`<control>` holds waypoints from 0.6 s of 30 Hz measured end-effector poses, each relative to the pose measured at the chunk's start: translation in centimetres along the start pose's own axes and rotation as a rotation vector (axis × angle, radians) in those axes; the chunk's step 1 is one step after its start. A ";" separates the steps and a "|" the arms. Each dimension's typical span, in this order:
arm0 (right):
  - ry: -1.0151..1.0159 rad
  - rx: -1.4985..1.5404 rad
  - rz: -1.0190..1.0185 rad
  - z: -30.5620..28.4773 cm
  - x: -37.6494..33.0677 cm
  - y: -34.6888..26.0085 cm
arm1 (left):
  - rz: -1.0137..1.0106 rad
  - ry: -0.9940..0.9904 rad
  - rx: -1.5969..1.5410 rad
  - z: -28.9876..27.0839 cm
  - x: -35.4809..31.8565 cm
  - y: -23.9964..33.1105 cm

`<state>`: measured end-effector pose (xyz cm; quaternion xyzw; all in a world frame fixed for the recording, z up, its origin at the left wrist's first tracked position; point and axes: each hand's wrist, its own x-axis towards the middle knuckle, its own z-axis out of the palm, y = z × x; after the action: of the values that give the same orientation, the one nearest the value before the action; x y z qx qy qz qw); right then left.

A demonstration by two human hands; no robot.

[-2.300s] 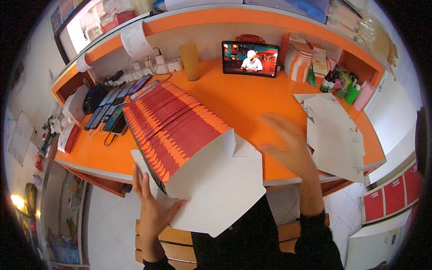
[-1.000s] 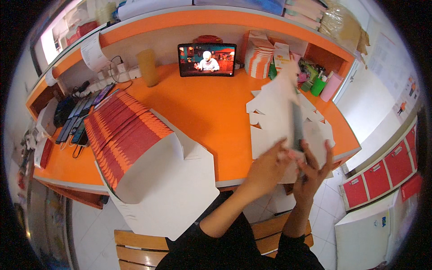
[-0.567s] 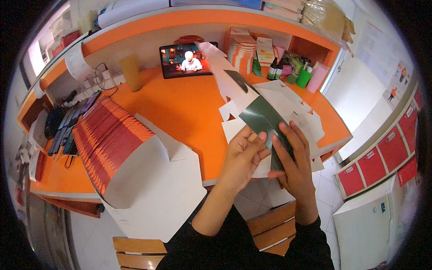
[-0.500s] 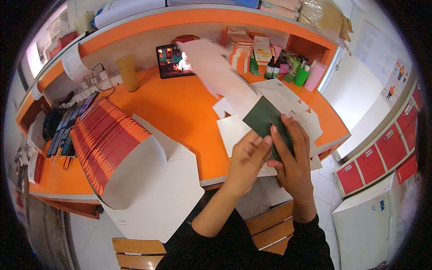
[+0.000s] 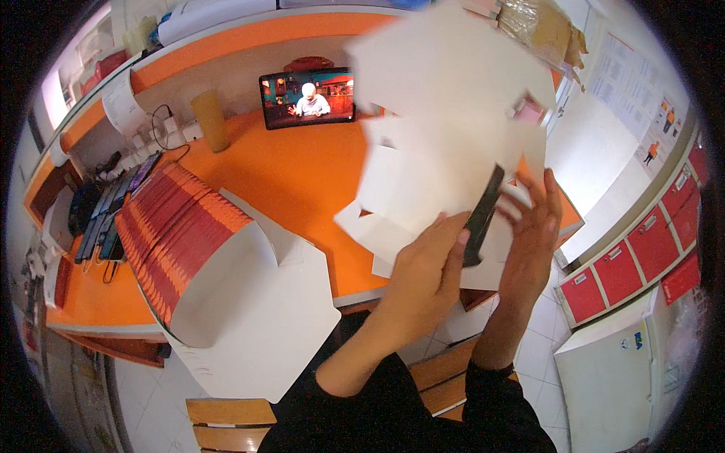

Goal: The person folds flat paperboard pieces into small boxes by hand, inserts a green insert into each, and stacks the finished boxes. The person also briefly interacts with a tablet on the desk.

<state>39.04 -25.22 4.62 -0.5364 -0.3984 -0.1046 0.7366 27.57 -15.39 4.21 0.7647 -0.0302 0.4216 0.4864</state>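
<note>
My left hand (image 5: 427, 279) is closed on a white card sheet, near a dark green folded part (image 5: 482, 219) of it that stands almost edge-on. The rest of the sheet (image 5: 453, 68) rises toward the back shelf and is smeared by motion. My right hand (image 5: 529, 234) is just right of the green part, its fingers spread and holding nothing. More white card pieces (image 5: 359, 230) lie on the orange desk beneath. At the left, a stack of red and orange patterned card (image 5: 185, 241) curls over a large white sheet (image 5: 279, 325) that overhangs the front edge.
A tablet (image 5: 308, 98) playing a video leans at the back of the desk (image 5: 264, 170), with an amber cup (image 5: 209, 121) to its left. Several phones and cables (image 5: 113, 204) lie at the far left. Red lockers (image 5: 653, 241) and a white cabinet (image 5: 608, 370) stand right.
The white sheet has swung up and right, hiding items at the back right of the desk. Its green part has turned edge-on. My right hand has let go and moved right.
</note>
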 end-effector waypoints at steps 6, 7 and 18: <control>-0.281 -0.412 -0.132 -1.4 3.4 3.2 | -0.180 -0.102 0.151 -2.5 -1.2 -1.2; -0.321 -0.402 -0.132 -1.4 3.4 3.5 | -0.284 -0.107 0.102 -2.6 -1.1 -1.1; -0.664 -0.619 -0.240 0.2 1.3 1.7 | -0.277 0.003 0.035 -2.5 -1.6 -3.1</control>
<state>40.82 -24.04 4.32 -0.6857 -0.6216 -0.1256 0.3572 26.48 -12.44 1.34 0.7694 0.0837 0.3519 0.5264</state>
